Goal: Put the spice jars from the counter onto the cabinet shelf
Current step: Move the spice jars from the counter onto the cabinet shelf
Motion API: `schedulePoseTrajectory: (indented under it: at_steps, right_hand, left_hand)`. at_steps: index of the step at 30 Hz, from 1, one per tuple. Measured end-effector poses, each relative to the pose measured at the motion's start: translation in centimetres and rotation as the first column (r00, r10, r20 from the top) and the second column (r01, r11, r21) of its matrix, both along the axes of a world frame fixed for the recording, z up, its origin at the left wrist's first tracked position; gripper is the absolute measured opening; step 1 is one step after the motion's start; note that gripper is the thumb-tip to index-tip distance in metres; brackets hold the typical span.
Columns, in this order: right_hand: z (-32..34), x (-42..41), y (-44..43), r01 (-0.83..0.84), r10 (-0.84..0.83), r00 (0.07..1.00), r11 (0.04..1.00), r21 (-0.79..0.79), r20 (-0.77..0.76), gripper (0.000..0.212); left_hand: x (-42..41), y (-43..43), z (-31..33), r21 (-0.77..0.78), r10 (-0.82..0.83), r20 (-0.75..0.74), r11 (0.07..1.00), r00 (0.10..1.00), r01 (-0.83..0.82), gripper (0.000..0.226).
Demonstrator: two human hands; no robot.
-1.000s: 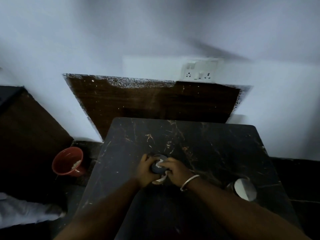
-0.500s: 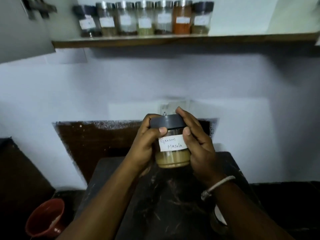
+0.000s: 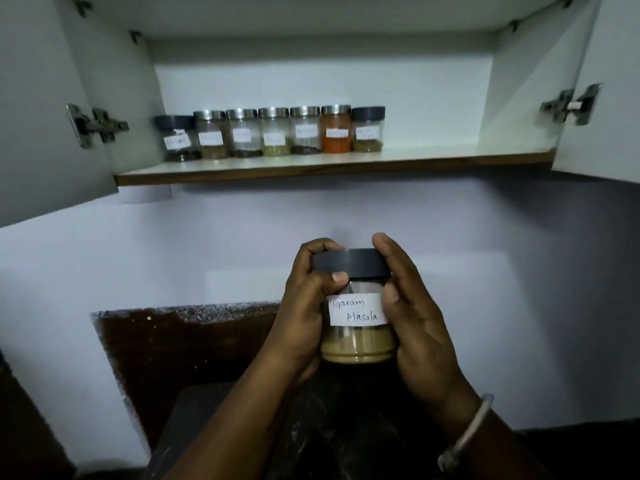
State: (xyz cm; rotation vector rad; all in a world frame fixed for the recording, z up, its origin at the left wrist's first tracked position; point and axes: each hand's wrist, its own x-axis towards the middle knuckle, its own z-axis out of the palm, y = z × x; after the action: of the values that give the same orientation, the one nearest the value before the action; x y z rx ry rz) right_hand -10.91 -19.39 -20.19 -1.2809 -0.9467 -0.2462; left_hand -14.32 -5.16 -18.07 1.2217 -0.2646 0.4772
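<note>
A glass spice jar [image 3: 358, 336] with a dark grey lid, a white label reading "Garam Masala" and tan powder inside is upright in the air below the shelf. My left hand [image 3: 304, 306] grips its left side, thumb across the front under the lid. My right hand [image 3: 415, 313] grips its right side, fingers over the lid's rim. Above, the open cabinet's shelf [image 3: 433, 157] carries a row of several labelled spice jars [image 3: 273, 133] on its left half; the orange-filled jar [image 3: 335, 129] stands second from the right.
Both cabinet doors hang open, the left door [image 3: 38, 98] and the right door [image 3: 606, 98], each with metal hinges. The shelf's right half is bare. The dark marble counter [image 3: 194, 427] lies under my forearms, with a dark wooden panel [image 3: 180, 348] against the white wall.
I lifted the jar off the counter with both hands and raised it toward the cabinet. My view tilted upward, bringing the whole open cabinet and shelf into sight.
</note>
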Motion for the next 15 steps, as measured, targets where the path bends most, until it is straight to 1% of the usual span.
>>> schedulePoseTrajectory:
  at_steps: [1, 2, 3, 4, 6, 8, 10, 12, 14, 15]
  right_hand:
    - [0.6, 0.3, -0.4, 0.099, -0.092, 0.994, 0.988, -0.122, 0.062, 0.056]
    - [1.2, 0.5, -0.9, 0.216, -0.192, 0.974, 0.946, -0.241, 0.119, 0.069]
    - [2.4, 1.1, -1.4, 0.322, -0.274, 0.944, 0.890, -0.321, 0.186, 0.080]
    - [3.3, 1.6, -1.9, 0.387, -0.319, 0.919, 0.847, -0.365, 0.233, 0.087]
    - [6.0, 3.0, -2.7, 0.431, -0.332, 0.896, 0.814, -0.391, 0.296, 0.093]
    - [9.2, 4.6, -3.0, 0.443, -0.334, 0.886, 0.814, -0.375, 0.322, 0.094]
    - [12.5, 6.7, -2.9, 0.482, -0.370, 0.860, 0.816, -0.320, 0.350, 0.090]
    - [15.7, 9.2, -2.4, 0.548, -0.416, 0.812, 0.783, -0.293, 0.409, 0.084]
    - [18.8, 13.1, -1.6, 0.634, -0.475, 0.748, 0.717, -0.289, 0.464, 0.079]
    - [20.4, 15.5, -1.2, 0.671, -0.506, 0.720, 0.681, -0.293, 0.474, 0.076]
  left_hand:
    - [0.5, 0.1, 0.5, 0.017, 0.016, 0.003, 1.000, 1.000, -0.016, 0.037]
    - [1.0, 0.1, 1.0, 0.041, 0.040, 0.009, 0.998, 0.999, -0.040, 0.033]
    - [1.9, 0.2, 2.1, 0.079, 0.066, 0.030, 0.995, 0.997, -0.068, 0.028]
    - [2.5, 0.1, 2.8, 0.109, 0.085, 0.045, 0.990, 0.995, -0.089, 0.025]
    - [4.5, -0.2, 5.3, 0.165, 0.104, 0.099, 0.979, 0.990, -0.119, 0.026]
    - [6.7, -0.5, 8.2, 0.222, 0.124, 0.165, 0.962, 0.979, -0.159, 0.032]
    - [9.3, -0.3, 11.5, 0.289, 0.088, 0.222, 0.945, 0.971, -0.152, 0.034]
    - [12.0, 0.7, 14.7, 0.372, 0.066, 0.261, 0.914, 0.963, -0.164, 0.038]
    - [15.3, 2.7, 17.3, 0.431, 0.158, 0.279, 0.861, 0.947, -0.270, 0.050]
    - [17.0, 4.2, 18.1, 0.466, 0.262, 0.281, 0.804, 0.923, -0.370, 0.057]
